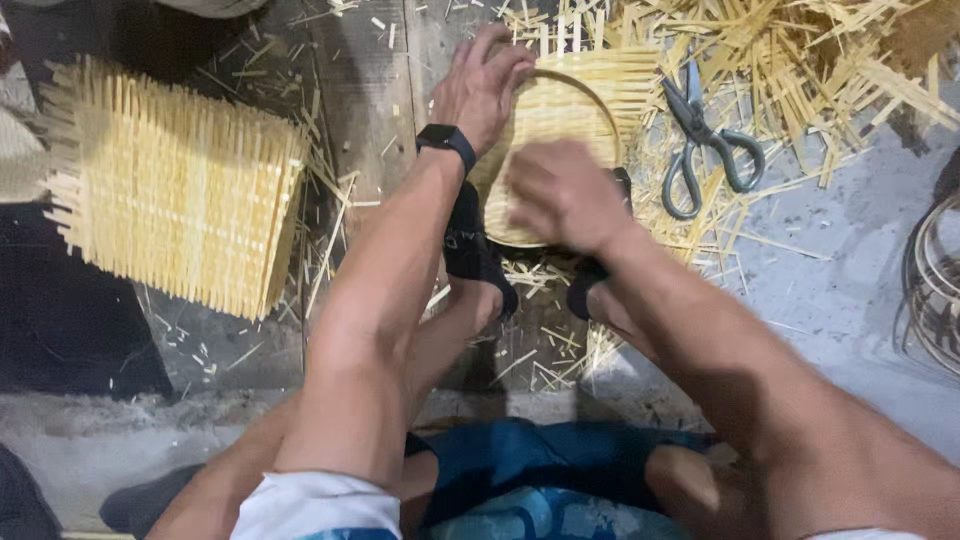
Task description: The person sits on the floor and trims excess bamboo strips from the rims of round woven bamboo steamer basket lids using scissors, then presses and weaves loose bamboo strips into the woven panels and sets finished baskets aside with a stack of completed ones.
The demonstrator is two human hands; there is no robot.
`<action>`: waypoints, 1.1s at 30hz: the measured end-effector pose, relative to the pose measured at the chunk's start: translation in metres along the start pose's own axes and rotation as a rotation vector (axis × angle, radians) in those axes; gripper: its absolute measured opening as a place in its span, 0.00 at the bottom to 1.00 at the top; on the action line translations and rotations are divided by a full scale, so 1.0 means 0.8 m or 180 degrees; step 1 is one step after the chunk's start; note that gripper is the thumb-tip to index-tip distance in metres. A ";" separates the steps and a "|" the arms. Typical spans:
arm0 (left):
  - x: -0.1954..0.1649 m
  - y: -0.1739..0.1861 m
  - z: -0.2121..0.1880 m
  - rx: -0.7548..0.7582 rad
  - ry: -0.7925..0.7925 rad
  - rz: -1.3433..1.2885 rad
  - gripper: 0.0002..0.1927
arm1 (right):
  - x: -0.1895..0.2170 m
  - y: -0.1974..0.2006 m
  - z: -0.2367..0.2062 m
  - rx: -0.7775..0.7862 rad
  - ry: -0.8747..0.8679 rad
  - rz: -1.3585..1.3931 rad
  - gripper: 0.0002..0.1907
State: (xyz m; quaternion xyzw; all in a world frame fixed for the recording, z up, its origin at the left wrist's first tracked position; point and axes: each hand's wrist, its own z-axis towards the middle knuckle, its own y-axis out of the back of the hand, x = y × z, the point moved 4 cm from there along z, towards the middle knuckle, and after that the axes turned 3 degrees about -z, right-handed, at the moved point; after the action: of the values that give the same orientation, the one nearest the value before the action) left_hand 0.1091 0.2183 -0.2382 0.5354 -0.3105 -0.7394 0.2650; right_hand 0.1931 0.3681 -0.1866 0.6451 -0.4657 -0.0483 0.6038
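Head view: a person sits on the floor and works on a round woven basket [560, 110] in the upper middle of the frame. The left hand [482, 85] lies flat on the basket's left rim, fingers spread out and loose, pressing down but not closed on it. The right hand [565, 195] rests on the lower part of the basket; it is blurry, so I cannot tell if it is holding anything. Both feet in black sandals [480, 255] sit just below the basket.

The basket already has a round hoop, and its middle is woven tight. Loose strip ends still stick out past the rim at the top, so it looks like the edge is not finished yet.

Scissors [705, 140] lie just to the right of the basket, untouched, on a mess of cut strips [800, 50]. A stack of flat woven mats [175, 190] waits at the left of the frame.
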 end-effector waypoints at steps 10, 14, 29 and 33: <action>0.024 -0.018 0.008 0.0554 0.1057 -0.0871 0.13 | -0.109 0.042 0.063 -0.1468 -0.1152 0.1442 0.09; 0.048 -0.031 0.012 0.0468 0.1300 -0.1701 0.15 | -0.118 0.041 0.056 -0.1402 -0.1523 0.2072 0.08; 0.065 -0.039 -0.009 0.0456 0.1383 -0.1375 0.25 | -0.144 -0.004 0.045 -0.0997 -0.2602 0.1619 0.36; 0.070 -0.033 -0.027 0.0648 0.1412 -0.0119 0.35 | -0.145 -0.008 0.042 -0.0971 -0.2627 0.1535 0.36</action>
State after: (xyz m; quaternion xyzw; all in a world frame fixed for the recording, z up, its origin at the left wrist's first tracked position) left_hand 0.1123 0.1915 -0.2982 0.7142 -0.3078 -0.5734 0.2577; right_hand 0.1111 0.4188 -0.2588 0.3506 -0.7892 -0.2261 0.4507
